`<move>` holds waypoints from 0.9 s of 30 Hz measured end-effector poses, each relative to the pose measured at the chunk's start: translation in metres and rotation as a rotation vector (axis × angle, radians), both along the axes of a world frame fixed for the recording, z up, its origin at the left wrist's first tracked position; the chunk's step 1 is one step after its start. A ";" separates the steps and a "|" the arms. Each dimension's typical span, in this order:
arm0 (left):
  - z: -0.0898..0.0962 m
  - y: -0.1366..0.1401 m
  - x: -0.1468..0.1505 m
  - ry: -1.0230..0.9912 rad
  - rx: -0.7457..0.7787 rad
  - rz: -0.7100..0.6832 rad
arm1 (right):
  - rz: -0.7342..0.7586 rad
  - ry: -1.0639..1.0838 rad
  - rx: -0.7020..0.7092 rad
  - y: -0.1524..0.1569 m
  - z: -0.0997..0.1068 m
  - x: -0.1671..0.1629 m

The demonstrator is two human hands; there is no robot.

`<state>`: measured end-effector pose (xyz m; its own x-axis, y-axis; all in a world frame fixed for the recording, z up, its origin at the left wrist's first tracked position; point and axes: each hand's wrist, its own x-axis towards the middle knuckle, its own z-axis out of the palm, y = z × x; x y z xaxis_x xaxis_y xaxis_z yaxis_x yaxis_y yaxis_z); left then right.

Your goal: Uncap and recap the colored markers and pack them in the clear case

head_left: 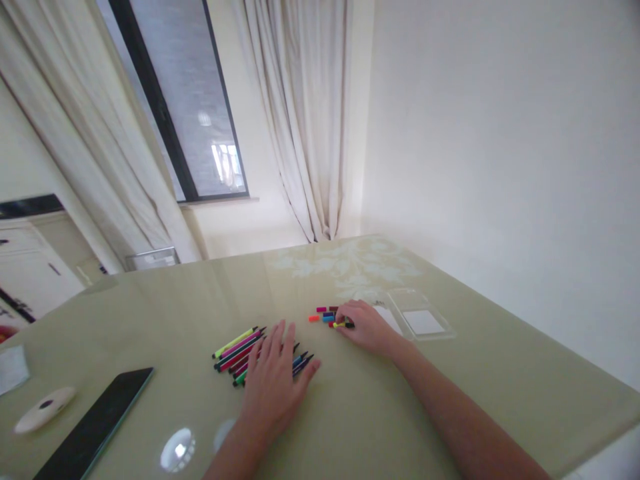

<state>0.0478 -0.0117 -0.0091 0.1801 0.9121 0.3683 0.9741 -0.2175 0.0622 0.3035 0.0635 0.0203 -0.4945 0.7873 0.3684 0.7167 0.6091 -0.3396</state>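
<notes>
My left hand [275,383] lies palm down with its fingers stretched out over a row of uncapped felt-tip pens [237,348]. The pens lie side by side, dark tips pointing to the far right, and the hand covers some of them. To the right, the fingers of my right hand [367,325] are pinched together low over the table, on a small yellow marker cap [339,325]. Several other marker caps, among them an orange cap [314,319] and a magenta cap [321,309], lie just left of those fingers. My right hand hides part of this group.
A clear plastic case [443,331] lies opened beyond my right wrist, with white card inside. At the left are a black tablet [100,427], a white oval object [45,409] and a whitish packet [13,368]. A white wall [500,153] borders the table's right side.
</notes>
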 end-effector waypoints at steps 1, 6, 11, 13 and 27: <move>-0.005 -0.003 0.006 0.025 0.022 -0.049 | 0.024 -0.014 0.000 -0.001 0.000 0.000; -0.016 -0.002 -0.009 0.091 0.075 0.034 | 0.066 -0.058 -0.002 -0.001 -0.001 0.000; -0.014 0.006 -0.026 0.112 -0.003 0.204 | 0.080 -0.049 0.009 0.000 -0.001 0.001; -0.012 0.008 -0.026 0.101 -0.035 0.230 | 0.086 -0.040 0.004 0.000 -0.001 0.000; -0.010 0.017 -0.033 0.087 -0.115 0.231 | 0.186 -0.039 0.070 -0.003 -0.007 -0.017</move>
